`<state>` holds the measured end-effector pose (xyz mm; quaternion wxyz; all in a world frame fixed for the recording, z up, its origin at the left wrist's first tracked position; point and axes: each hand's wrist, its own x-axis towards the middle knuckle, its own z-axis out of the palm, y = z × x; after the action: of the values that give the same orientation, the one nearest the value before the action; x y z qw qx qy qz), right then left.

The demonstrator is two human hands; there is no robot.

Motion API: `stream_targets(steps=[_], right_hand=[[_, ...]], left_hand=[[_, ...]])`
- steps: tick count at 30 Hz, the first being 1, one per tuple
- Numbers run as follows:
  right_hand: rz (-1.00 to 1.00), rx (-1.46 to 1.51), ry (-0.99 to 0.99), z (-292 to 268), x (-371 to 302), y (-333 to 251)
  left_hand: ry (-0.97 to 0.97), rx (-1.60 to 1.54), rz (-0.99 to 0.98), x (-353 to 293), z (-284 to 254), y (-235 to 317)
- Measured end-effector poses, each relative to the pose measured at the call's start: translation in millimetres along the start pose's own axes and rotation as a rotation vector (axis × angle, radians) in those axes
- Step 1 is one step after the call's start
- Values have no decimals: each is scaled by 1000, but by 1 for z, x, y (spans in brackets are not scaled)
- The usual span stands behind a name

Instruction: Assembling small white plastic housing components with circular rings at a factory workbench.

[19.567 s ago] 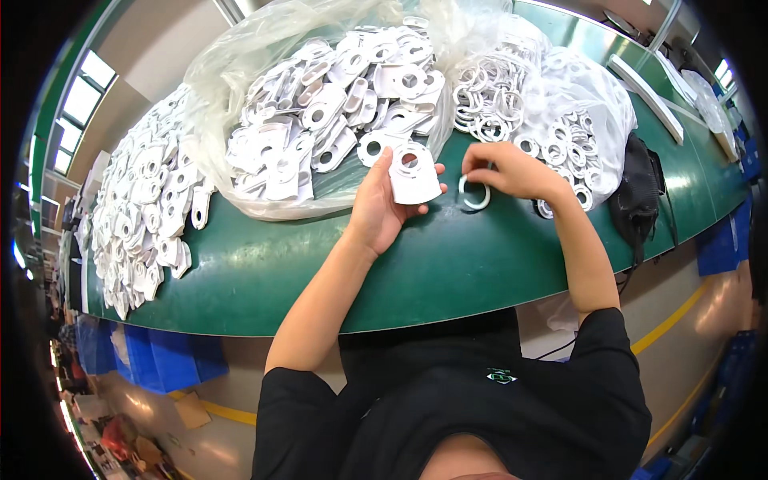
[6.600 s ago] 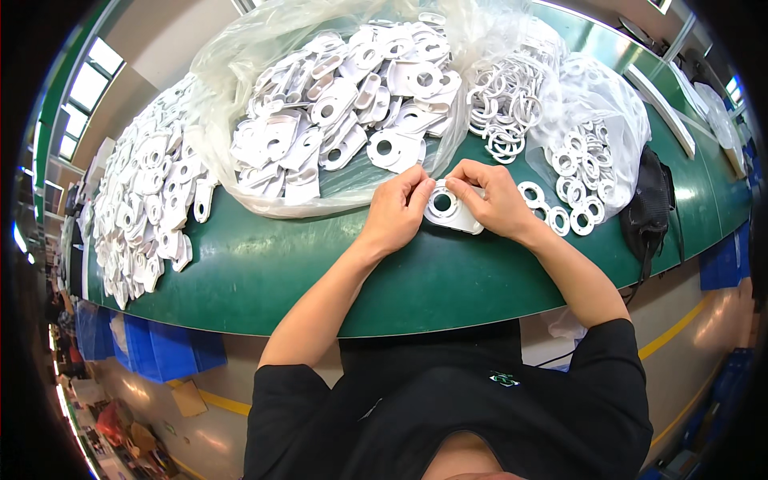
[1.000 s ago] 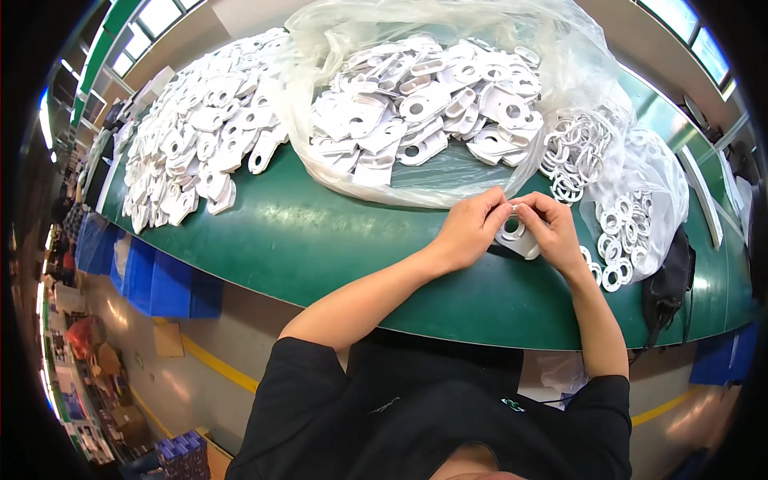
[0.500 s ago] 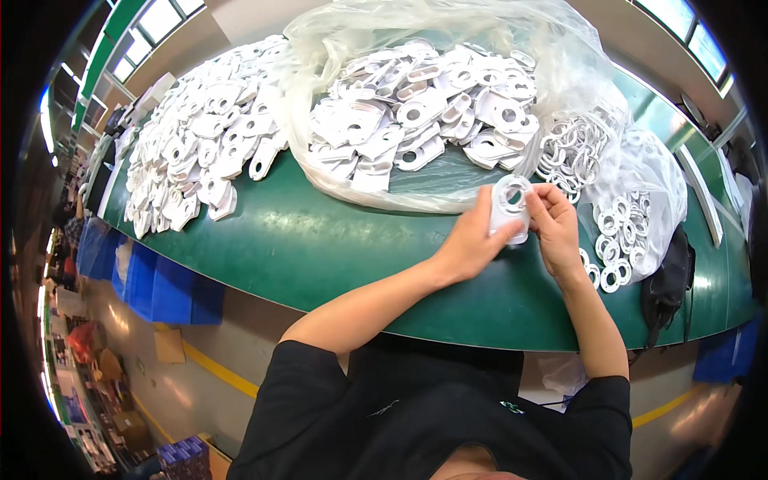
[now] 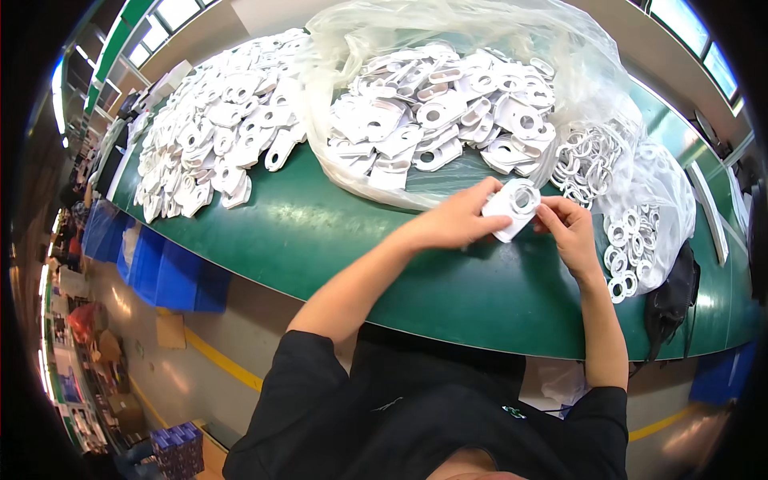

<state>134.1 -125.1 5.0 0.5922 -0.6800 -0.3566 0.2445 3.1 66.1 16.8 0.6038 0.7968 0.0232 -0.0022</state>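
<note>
My left hand point(image 5: 460, 218) grips a white plastic plate with a round hole point(image 5: 501, 224), thumb across its near face and fingers behind. A white ring point(image 5: 525, 200) lies around the hole at the plate's upper right end. The thumb and forefinger of my right hand point(image 5: 572, 232) pinch together at that end's right edge; whether they hold the ring or the plate is hidden. Beyond my hands, an open clear plastic bag point(image 5: 364, 190) holds a heap of similar white plates point(image 5: 432, 112).
Another pile of white plates point(image 5: 216, 120) spreads over the green table point(image 5: 280, 232) at the left. Loose white rings point(image 5: 588, 160) lie right of the bag, and more rings point(image 5: 632, 244) spill from a smaller bag point(image 5: 672, 200). A black pouch point(image 5: 672, 292) sits at the right edge.
The plate has tilted clockwise, its holed end now leaning right. My left wrist has turned with it, and my right hand has moved slightly right and down.
</note>
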Motion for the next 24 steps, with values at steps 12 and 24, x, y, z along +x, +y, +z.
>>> stream_targets(steps=[12, 24], right_hand=[[-16, -117, -4, 8, -1, 5], [-26, -155, 0, 6, -1, 3]], left_hand=[[1230, -258, 66, -19, -277, -2], [610, 901, -502, 8, -208, -43]])
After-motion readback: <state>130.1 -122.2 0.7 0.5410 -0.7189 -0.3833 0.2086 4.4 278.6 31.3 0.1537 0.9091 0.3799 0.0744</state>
